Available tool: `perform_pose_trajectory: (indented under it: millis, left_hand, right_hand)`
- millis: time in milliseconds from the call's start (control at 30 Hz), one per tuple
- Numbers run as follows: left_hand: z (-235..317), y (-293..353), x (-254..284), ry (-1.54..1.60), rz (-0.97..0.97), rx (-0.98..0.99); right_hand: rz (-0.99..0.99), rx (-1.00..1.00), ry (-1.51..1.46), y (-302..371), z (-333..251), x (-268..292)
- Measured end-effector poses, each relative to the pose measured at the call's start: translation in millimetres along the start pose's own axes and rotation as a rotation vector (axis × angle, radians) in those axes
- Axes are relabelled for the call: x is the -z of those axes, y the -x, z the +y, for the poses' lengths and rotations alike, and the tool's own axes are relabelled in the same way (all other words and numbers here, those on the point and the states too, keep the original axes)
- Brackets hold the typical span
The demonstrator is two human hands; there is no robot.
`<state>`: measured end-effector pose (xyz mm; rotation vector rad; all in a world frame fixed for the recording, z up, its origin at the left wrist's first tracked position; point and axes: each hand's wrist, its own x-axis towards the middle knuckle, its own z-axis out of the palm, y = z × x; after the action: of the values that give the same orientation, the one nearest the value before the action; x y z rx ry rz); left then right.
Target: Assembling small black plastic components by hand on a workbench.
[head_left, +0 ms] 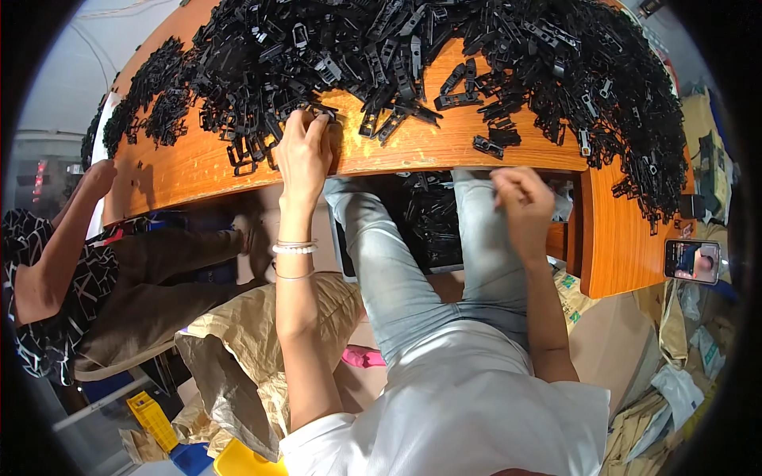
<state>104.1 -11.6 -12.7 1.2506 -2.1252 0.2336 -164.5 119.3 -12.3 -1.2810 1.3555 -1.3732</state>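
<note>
My left hand (305, 155) reaches over the table edge, its fingers pinched on a small black plastic part (324, 112) at the near side of a big heap. That part is mostly covered by the fingers. Above my right thigh, just off the table's front edge, hangs my right hand (525, 202). Its fingers look curled but are smeared by motion, and I see nothing certain in them. The heap of black plastic parts (389, 59) spreads across the far side of the wooden table (373, 155). A loose black part (487, 147) lies close to the front edge.
More black parts (432, 222) fill a container under the table, between my knees. On the left sits another person (59, 293), an arm at the table. A phone (692, 261) stands at the right edge. A brown paper bag (246, 333) and a yellow crate (153, 420) are lower left.
</note>
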Motion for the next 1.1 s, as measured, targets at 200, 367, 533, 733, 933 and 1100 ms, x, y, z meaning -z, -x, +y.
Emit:
perform_pose_trajectory:
  millis: [200, 367, 533, 733, 933, 1100]
  left_hand:
    - [22.0, 8.6, -7.4, 0.171, 0.253, -0.009]
    - [99.8, 24.0, -6.5, 0.617, 0.124, 0.127]
    - [149.0, 38.0, -14.3, 1.0, -0.11, 0.271]
    - [173.4, 37.0, -30.9, 1.175, -0.17, 0.182]
    - [169.6, 36.1, -33.7, 1.757, -0.305, 0.713]
    - [168.4, 34.2, -29.8, 1.98, -0.106, 0.719]
  right_hand:
    - [0.406, 0.26, 0.388, -44.1, -2.6, 26.6]
    - [0.084, 0.369, 0.792, -85.0, -11.5, 38.6]
    - [-0.093, 0.272, 1.003, -94.2, -20.7, 44.6]
    - [-0.196, 0.244, 1.051, -97.9, -18.6, 46.4]
    - [-0.052, 0.274, 0.69, -76.7, -28.4, 51.7]
    - [-0.02, 0.206, 0.3, -22.8, -56.0, 29.0]
